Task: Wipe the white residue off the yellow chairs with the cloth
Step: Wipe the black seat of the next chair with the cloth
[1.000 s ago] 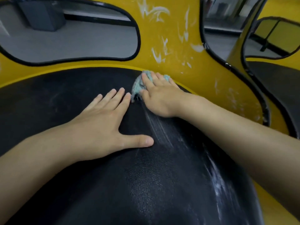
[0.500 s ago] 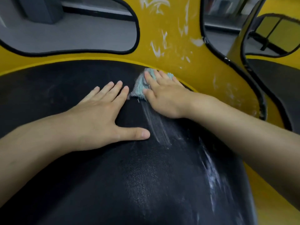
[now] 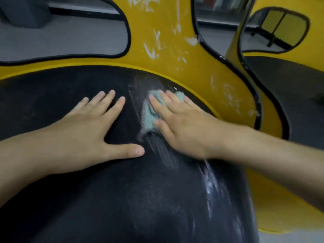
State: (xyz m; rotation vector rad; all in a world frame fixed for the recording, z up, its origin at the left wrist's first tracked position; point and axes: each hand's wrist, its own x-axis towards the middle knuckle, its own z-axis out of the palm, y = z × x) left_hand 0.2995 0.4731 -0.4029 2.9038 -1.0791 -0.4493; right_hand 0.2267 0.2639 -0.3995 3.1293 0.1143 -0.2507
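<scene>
A yellow chair [image 3: 175, 55] with a black seat pad [image 3: 122, 199] fills the view. White residue [image 3: 152, 50] streaks its yellow back, and more white smears [image 3: 209, 181] run down the right of the black pad. My right hand [image 3: 184, 123] presses a small light-blue cloth [image 3: 149, 114] flat onto the pad with straight fingers; the cloth is blurred and mostly under the palm. Beside it, my left hand [image 3: 94, 127] rests flat on the pad with fingers spread and thumb out.
A second yellow chair [image 3: 273, 28] with a black seat [image 3: 289, 81] stands at the right. Grey floor [image 3: 61, 37] shows through the oval opening in the chair back, with a dark box at the top left.
My right hand has dragged the cloth back from the pad's yellow rim toward me, leaving fresh white streaks on the black pad. My left hand has stayed flat in place.
</scene>
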